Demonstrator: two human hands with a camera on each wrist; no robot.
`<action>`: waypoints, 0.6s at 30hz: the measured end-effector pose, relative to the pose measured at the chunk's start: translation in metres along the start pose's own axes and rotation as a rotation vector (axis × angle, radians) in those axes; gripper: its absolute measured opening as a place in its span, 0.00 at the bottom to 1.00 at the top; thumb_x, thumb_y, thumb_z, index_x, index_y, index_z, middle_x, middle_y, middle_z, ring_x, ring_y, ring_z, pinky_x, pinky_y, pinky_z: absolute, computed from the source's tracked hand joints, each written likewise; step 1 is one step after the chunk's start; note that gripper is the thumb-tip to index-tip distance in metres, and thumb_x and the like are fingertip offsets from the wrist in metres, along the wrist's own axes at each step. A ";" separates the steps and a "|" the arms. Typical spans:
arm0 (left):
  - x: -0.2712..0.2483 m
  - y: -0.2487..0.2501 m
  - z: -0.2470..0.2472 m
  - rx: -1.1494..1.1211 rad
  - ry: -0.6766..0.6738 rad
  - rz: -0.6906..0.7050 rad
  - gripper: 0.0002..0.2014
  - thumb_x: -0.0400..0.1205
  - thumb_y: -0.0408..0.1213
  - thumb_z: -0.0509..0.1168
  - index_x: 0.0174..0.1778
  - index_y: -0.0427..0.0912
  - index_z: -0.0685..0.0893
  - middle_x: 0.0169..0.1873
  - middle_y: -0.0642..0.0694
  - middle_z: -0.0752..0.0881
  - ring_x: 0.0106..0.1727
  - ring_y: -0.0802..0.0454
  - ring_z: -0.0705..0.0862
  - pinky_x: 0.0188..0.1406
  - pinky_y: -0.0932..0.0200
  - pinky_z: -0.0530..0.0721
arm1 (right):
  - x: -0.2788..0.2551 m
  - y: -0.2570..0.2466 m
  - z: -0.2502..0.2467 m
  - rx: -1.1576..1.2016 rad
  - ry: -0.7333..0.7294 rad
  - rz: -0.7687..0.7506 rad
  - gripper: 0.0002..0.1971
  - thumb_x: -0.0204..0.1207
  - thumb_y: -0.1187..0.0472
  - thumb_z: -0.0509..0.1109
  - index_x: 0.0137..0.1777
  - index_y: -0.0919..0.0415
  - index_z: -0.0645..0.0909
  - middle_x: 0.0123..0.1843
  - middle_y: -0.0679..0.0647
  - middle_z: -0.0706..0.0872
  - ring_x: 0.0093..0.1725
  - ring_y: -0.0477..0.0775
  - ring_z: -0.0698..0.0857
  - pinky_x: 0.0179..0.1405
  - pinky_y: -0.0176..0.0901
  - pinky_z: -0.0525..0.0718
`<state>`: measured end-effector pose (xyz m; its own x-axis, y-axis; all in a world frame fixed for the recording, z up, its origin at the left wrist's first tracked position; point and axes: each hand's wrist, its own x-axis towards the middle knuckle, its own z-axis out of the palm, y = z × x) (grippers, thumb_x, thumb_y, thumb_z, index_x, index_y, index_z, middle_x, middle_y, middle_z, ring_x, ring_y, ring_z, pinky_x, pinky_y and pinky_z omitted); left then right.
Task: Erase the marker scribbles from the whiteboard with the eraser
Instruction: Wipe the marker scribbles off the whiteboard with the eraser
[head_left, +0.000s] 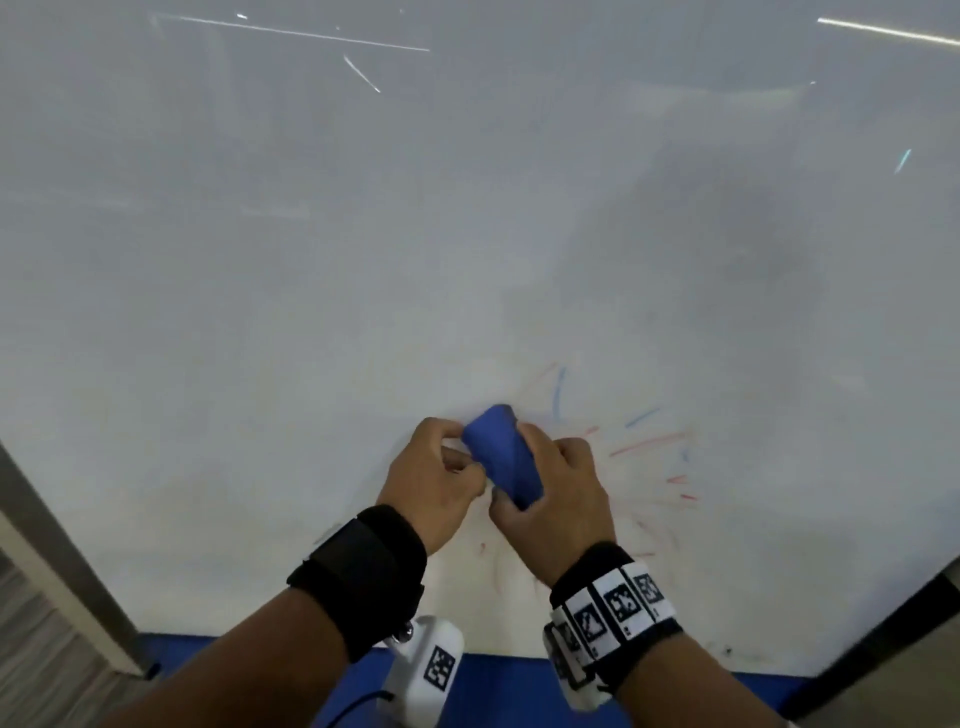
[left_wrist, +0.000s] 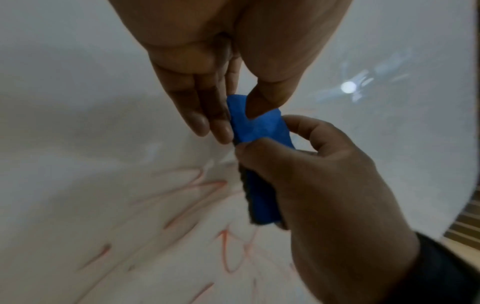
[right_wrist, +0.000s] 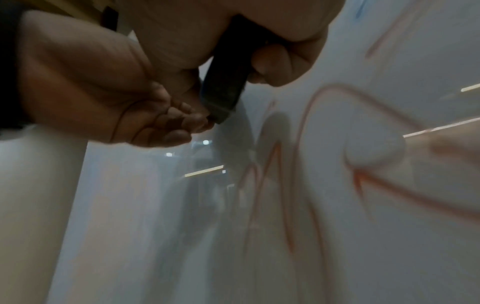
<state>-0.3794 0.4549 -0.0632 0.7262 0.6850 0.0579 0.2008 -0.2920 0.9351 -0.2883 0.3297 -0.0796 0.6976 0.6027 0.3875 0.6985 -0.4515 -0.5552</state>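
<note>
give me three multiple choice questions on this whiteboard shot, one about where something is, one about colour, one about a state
1. Where do most of the leftover scribbles lie on the whiteboard?
A. top left corner
B. lower part, right of the hands
C. along the far left edge

2. What colour is the eraser on its upper side?
A. blue
B. yellow
C. white

3. How is the eraser held?
A. it lies alone on the board
B. the left hand alone holds it
C. both hands hold it

Answers:
1. B, the head view shows red and blue strokes fanning out to the right of the right hand.
2. A, the head and left wrist views both show a blue body with a dark underside.
3. C, the left hand pinches its far end while the right hand grips its near end.
</note>
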 end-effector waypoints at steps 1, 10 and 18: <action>0.000 0.010 -0.001 -0.012 0.014 0.049 0.19 0.78 0.31 0.71 0.55 0.59 0.76 0.44 0.48 0.91 0.50 0.50 0.90 0.56 0.51 0.88 | 0.010 -0.001 -0.012 0.006 0.046 -0.018 0.37 0.67 0.49 0.77 0.77 0.42 0.69 0.53 0.45 0.68 0.45 0.50 0.79 0.45 0.38 0.80; 0.004 0.038 0.007 0.239 0.052 0.124 0.14 0.81 0.38 0.66 0.63 0.49 0.82 0.47 0.53 0.90 0.51 0.54 0.86 0.53 0.62 0.83 | 0.010 0.008 -0.019 -0.029 -0.059 0.022 0.42 0.73 0.42 0.71 0.82 0.36 0.50 0.57 0.43 0.65 0.43 0.46 0.77 0.43 0.39 0.80; -0.007 0.033 0.012 0.128 0.043 0.165 0.22 0.81 0.31 0.66 0.69 0.54 0.77 0.52 0.59 0.87 0.51 0.64 0.86 0.46 0.80 0.77 | 0.028 0.003 -0.031 -0.088 -0.042 -0.090 0.42 0.74 0.44 0.71 0.84 0.41 0.51 0.58 0.47 0.66 0.42 0.49 0.76 0.41 0.40 0.76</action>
<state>-0.3699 0.4320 -0.0371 0.7280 0.6479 0.2241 0.1653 -0.4832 0.8598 -0.2623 0.3250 -0.0476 0.6258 0.6696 0.4001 0.7702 -0.4494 -0.4526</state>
